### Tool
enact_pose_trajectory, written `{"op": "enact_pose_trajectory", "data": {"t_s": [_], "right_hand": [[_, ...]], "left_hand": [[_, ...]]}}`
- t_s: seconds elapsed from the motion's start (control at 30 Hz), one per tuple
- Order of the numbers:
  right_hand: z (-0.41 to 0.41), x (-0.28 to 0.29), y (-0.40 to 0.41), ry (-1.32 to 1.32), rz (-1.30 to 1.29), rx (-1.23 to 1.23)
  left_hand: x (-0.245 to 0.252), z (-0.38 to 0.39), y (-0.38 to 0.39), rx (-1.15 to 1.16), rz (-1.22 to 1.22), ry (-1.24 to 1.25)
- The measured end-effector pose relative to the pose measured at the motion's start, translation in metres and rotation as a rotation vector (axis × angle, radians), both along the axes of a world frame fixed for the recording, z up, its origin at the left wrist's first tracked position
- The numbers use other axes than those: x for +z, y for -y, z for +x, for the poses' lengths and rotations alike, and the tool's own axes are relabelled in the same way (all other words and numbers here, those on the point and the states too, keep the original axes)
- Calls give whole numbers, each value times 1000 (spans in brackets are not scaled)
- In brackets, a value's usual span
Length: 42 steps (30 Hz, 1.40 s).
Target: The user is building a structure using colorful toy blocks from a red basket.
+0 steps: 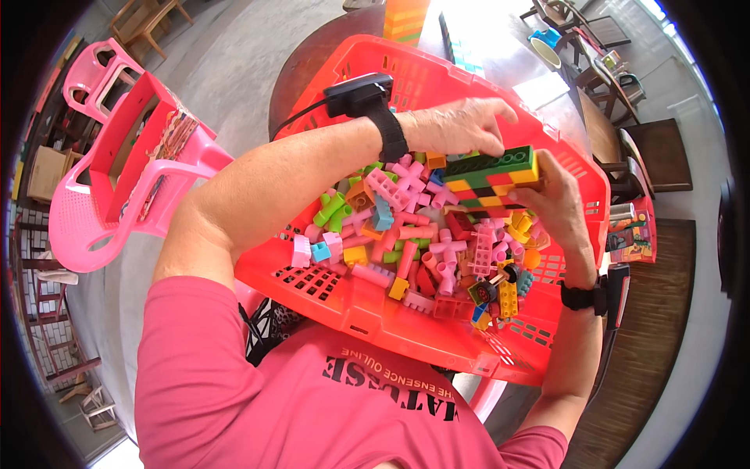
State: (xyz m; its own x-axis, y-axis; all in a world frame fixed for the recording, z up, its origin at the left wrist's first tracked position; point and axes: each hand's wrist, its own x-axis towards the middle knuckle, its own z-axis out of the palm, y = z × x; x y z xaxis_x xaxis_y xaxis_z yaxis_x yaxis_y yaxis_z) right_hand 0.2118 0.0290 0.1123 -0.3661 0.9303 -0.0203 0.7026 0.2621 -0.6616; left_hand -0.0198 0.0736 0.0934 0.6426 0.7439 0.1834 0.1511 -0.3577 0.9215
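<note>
My right hand (554, 199) grips a block assembly (492, 182) by its right end. Rows of green, red, yellow and black toy bricks make it up, with hollow round sockets along its green upper face. My left hand (469, 126) reaches in from the left above the far side of the assembly. Its fingers are apart, one fingertip close to the green face; whether it touches cannot be told. Below both hands, a red plastic basket (363, 305) holds many loose building pieces, among them pink tube connectors (448, 252), green tubes (331, 211) and a wheeled piece (495, 284).
The basket rests partly over a round table (304, 70). Beyond its far rim stands an orange-and-yellow brick stack (404, 20). On the left, a pink plastic chair (82, 228) carries a red box (132, 152). Wooden chairs (609, 88) stand at the right.
</note>
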Motion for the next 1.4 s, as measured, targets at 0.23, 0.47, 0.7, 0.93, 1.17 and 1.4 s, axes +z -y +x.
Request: {"op": "enact_pose_trajectory", "data": {"t_s": [0.23, 0.47, 0.7, 0.93, 1.17, 1.4], "right_hand": [[13, 32, -1, -617, 114, -186], [33, 34, -9, -1038, 19, -286], [48, 34, -15, -1086, 24, -337], [56, 29, -19, -1097, 22, -325], [56, 28, -22, -1123, 4, -310], [59, 31, -21, -1169, 18, -332]], "left_hand": [[-7, -25, -23, 261, 312, -186], [-11, -21, -25, 188, 424, -467], [-26, -13, -10, -142, 417, -684], [-21, -13, -26, -163, 376, -679], [-18, -19, -34, -94, 244, -757], [18, 4, -1, -85, 436, -794]]}}
